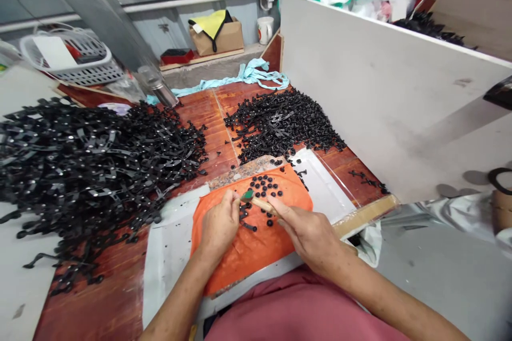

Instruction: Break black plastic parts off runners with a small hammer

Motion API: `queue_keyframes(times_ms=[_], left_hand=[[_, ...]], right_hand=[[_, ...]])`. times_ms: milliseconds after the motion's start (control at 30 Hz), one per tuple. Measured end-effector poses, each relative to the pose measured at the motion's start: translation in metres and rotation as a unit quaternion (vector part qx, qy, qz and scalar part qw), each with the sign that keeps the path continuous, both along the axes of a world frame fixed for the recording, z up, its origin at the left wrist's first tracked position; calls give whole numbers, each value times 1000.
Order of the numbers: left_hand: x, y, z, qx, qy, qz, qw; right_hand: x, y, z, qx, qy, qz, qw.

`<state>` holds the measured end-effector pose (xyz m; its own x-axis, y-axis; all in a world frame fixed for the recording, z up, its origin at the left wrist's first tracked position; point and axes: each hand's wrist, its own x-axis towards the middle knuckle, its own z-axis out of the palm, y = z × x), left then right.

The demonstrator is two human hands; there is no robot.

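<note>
My right hand (pixel 314 232) is wrapped round a short tool with a pale wooden handle (pixel 262 204) and a green end (pixel 247 195). The green end points left and meets the fingertips of my left hand (pixel 222 221). Those fingers are pinched together, and whatever they hold is hidden. Both hands are over an orange cloth (pixel 240 261) spread on a speckled board. Small round black pieces (pixel 264 184) lie on the cloth beyond the tool. A short black strip-like part (pixel 249 227) rests between my hands.
A big heap of black linked parts (pixel 92 149) covers the left of the red-brown table (pixel 212 117). Another pile of small black pieces (pixel 288 117) lies beyond the cloth. A pale upright panel (pixel 384 90) bounds the right side. A metal flask (pixel 160 90) leans at the back left.
</note>
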<state>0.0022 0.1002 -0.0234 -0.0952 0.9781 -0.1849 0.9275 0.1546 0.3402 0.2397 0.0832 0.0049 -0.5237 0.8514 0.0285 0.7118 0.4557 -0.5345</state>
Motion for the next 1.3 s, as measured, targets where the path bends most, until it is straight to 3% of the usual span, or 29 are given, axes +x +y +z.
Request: queue_keyframes(times_ms=[67,200,367,500,633,800,900,1067,1133,1300], left_hand=[[0,0,-1,-1,11,-2,1000],[0,-1,-5,-1,19,-8,1000],[0,-2,-7,-5,35,-8,999],[1,-1,-4,-19,60,-16,998],[2,-1,-1,-27,75,-12,997],[3,-2,-2,-28,68,-11,997],[1,-2,-3,-17,32,2,999],[-10,1,-6,50,-120,24,991],[-14,1,-8,84,-175,36,980],[-15,-1,-10,91,-185,49,977]], right_hand=[[-3,2,2,-14,-26,8,1000],[-3,1,0,-6,34,-1,999],[-4,-5,-7,-15,-70,6,997],[-4,-6,-9,-2,15,3,1000],[-5,-5,-10,-15,-71,5,997],[-7,-4,-11,-9,-57,3,998],[-10,-2,-9,-26,-77,0,997],[-6,4,2,-69,28,2,997],[-1,2,3,-72,26,-18,997],[11,-10,-5,-91,-26,-43,995]])
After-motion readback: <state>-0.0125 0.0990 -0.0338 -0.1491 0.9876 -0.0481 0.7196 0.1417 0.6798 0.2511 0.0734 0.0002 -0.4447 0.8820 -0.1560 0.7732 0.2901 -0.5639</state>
